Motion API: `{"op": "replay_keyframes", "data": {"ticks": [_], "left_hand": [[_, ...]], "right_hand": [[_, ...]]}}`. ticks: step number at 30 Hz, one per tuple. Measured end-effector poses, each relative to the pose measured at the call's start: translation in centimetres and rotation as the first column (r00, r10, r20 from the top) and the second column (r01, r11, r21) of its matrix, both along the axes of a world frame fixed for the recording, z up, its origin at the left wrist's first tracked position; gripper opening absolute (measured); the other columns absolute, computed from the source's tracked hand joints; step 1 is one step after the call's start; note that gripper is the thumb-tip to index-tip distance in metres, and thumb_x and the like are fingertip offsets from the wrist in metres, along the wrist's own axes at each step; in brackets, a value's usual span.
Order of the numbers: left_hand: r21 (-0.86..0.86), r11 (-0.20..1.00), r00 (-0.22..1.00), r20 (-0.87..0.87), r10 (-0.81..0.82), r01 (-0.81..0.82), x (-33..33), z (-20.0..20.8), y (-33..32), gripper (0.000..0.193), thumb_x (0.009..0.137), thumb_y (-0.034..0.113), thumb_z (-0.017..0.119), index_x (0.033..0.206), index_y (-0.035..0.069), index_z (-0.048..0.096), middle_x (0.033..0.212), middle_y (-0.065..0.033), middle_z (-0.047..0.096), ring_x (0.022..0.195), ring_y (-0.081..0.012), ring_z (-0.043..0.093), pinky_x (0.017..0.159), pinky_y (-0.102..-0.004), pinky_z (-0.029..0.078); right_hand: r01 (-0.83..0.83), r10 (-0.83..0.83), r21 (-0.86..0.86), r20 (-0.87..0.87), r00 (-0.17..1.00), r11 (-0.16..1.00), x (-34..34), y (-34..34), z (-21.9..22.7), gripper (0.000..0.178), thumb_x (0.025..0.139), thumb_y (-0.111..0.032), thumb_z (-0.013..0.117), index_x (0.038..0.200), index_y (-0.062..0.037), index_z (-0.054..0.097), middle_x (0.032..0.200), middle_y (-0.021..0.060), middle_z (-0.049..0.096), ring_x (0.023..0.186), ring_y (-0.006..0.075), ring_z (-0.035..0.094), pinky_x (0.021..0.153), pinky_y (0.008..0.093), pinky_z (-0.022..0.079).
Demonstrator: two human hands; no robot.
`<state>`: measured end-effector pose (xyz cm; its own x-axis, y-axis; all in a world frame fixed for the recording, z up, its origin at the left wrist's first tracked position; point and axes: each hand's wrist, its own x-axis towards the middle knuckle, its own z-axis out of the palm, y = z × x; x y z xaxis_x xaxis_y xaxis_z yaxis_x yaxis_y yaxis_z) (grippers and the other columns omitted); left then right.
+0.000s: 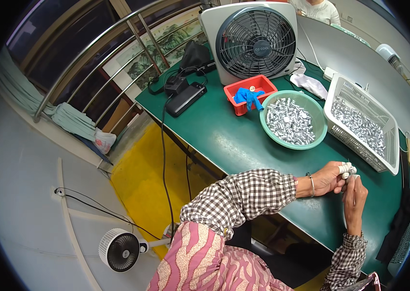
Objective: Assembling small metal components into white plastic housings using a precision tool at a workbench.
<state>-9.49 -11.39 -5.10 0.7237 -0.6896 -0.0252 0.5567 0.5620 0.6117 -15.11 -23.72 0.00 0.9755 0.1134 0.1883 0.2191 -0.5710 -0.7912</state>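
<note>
My left hand [328,178] and my right hand [354,201] meet over the near right part of the green table [234,145]. White coverings wrap the left fingertips, which are closed in a pinch. What they hold is too small and hidden to make out. My right fingers are pinched right against the left ones, and a thin rod-like tool seems to run down along them. Just beyond the hands, a pale green round basin [269,131] holds many small silver metal parts [290,121]. A white rectangular basket [360,154] to its right has similar small parts in it.
A red bin [239,107] with a blue glove [248,98] stands left of the basin. Behind it is a large box fan [258,43]; a black power bank [186,99] lies at the far left. A small white fan [122,250] sits below the table, and a black cable [163,160] hangs off the edge.
</note>
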Motion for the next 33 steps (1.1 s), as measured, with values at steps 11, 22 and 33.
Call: {"op": "replay_keyframes", "data": {"ticks": [11,22,33], "left_hand": [[0.071,0.996,0.998,-0.021,0.060,-0.058,-0.2,0.5,-0.2,0.028,0.093,0.031,0.043,0.093,0.004,0.050,0.067,0.0022,0.044,0.051,-0.0063,0.040,0.039,-0.0209,0.035],[-0.002,0.997,0.995,-0.060,0.079,-0.079,-0.4,0.0,-0.6,0.026,0.094,0.027,0.039,0.093,0.004,0.050,0.068,0.0007,0.044,0.052,-0.0070,0.040,0.040,-0.0212,0.037],[0.020,0.996,0.995,-0.056,0.088,-0.087,-0.1,0.9,0.4,0.027,0.092,0.030,0.046,0.091,0.004,0.051,0.065,0.0034,0.042,0.052,-0.0060,0.041,0.040,-0.0210,0.037]], "right_hand": [[0.130,0.171,-0.508,0.503,0.847,0.851,0.4,-0.6,-2.4,0.013,0.085,-0.003,0.049,0.073,0.0019,0.046,0.058,0.0162,0.050,0.049,0.0310,0.051,0.044,0.0388,0.038],[0.011,0.125,-0.359,0.353,0.927,0.933,0.3,-0.3,-1.7,0.015,0.088,-0.004,0.044,0.076,0.0045,0.045,0.062,0.0185,0.048,0.053,0.0322,0.051,0.047,0.0393,0.036],[0.026,0.124,-0.325,0.431,0.894,0.945,0.2,0.0,-1.9,0.012,0.085,0.000,0.047,0.074,0.0027,0.045,0.063,0.0174,0.050,0.050,0.0320,0.051,0.044,0.0391,0.036]]}}
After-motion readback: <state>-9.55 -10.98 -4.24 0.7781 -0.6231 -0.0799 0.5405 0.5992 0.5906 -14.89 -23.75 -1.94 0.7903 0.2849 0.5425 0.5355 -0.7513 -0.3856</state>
